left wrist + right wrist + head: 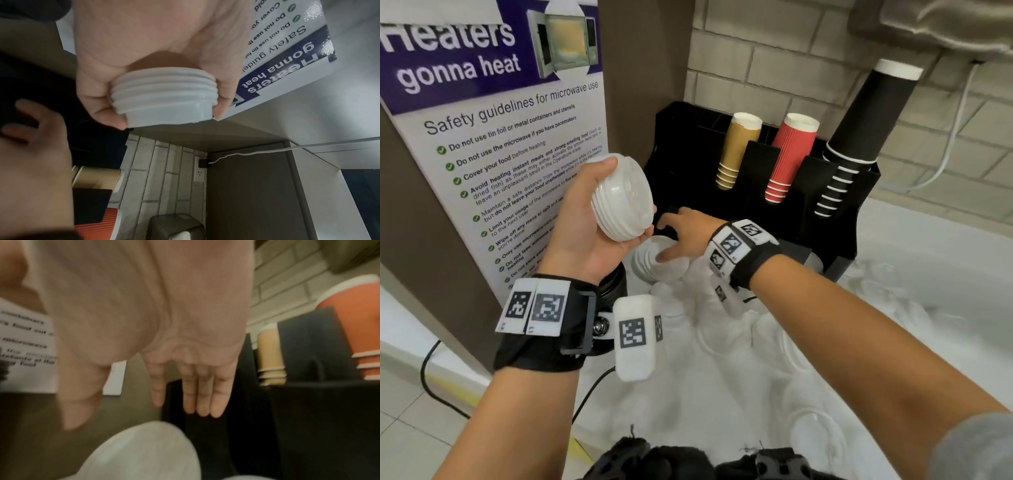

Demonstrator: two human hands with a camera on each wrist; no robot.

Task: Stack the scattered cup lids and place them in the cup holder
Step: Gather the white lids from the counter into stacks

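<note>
My left hand (599, 219) grips a stack of several white cup lids (623, 198), held up in front of the poster; the left wrist view shows fingers and thumb curled round the stack of lids (164, 95). My right hand (681, 233) reaches forward with straight fingers (203, 395), hovering over a second pile of white lids (661, 260) at the foot of the black cup holder (859, 192). That white lid (141, 451) shows blurred below the right palm. More loose lids (811, 435) lie on the white counter.
The holder carries tan cups (736, 150), red cups (787, 157) and black cups (859, 137). A microwave safety poster (493, 137) stands at left. A brick wall (774, 61) is behind, and a black cable (431, 377) runs over the floor.
</note>
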